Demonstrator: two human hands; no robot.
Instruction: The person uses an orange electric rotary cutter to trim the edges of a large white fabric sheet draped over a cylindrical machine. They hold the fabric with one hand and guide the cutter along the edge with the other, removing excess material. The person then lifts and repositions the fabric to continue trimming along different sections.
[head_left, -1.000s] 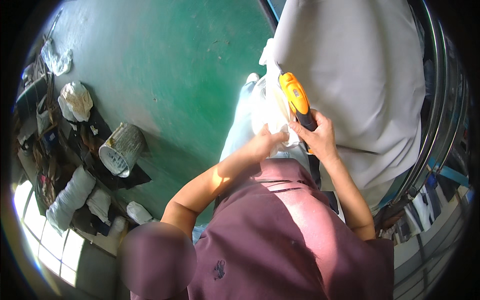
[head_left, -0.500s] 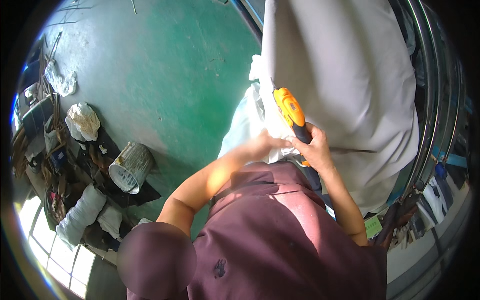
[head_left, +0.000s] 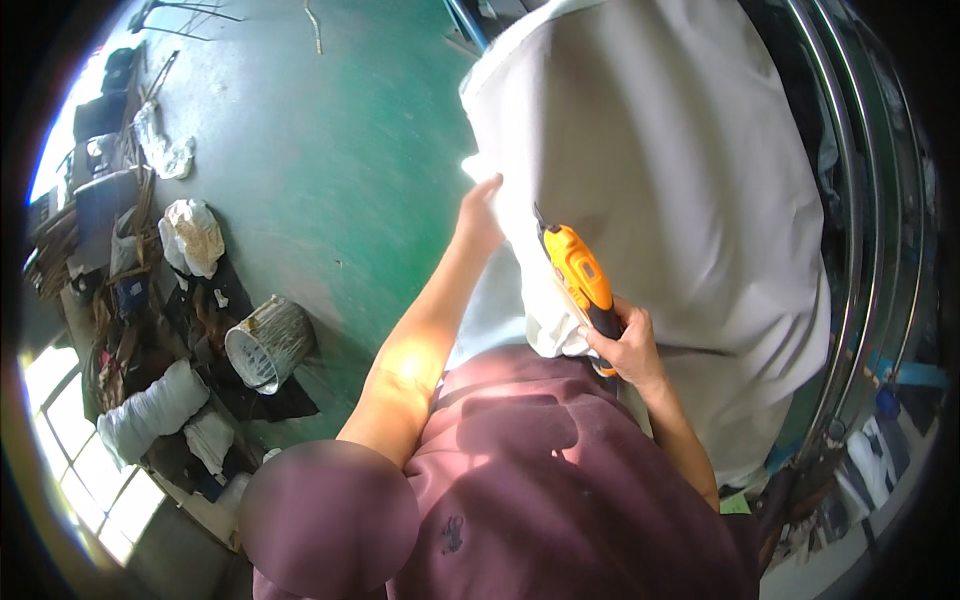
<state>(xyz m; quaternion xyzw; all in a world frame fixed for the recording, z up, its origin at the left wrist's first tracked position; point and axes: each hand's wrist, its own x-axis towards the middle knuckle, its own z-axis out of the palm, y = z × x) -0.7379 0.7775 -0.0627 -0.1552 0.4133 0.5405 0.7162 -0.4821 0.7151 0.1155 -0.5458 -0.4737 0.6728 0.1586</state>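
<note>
Green-painted concrete floor [head_left: 330, 150] fills the upper left and middle of the frame, with clutter pushed to its left edge: a white paint-streaked bucket [head_left: 268, 343] lying on its side, crumpled white sacks [head_left: 152, 410] lower down, a bundled cloth [head_left: 192, 235] above them, and dark scrap and boxes along the wall where daylight comes in.

Right of centre hangs or stands a big pale grey-white sheet of fabric [head_left: 680, 200], covering something tall; curved shiny metal rails [head_left: 865, 200] run down the right rim behind it.

The person, in a maroon shirt [head_left: 540, 480], stands close against that cover. Their left hand [head_left: 478, 215] reaches up and lies flat on the cloth's left edge, fingers together and pressed to it rather than gripping, which looks like a way to keep the loose material still and taut. Whether a fold is pinched under the fingers I cannot tell.

Their right hand [head_left: 625, 345] is wrapped tight round the dark handle of an orange cordless screwdriver [head_left: 578, 275], held in the middle of the frame with its slim bit pointing up and left, just beside or touching the fabric below the left hand. The tool sits close to the body, probably for steadiness. A bunched fold of cloth [head_left: 555, 330] hangs just beside its grip.
</note>
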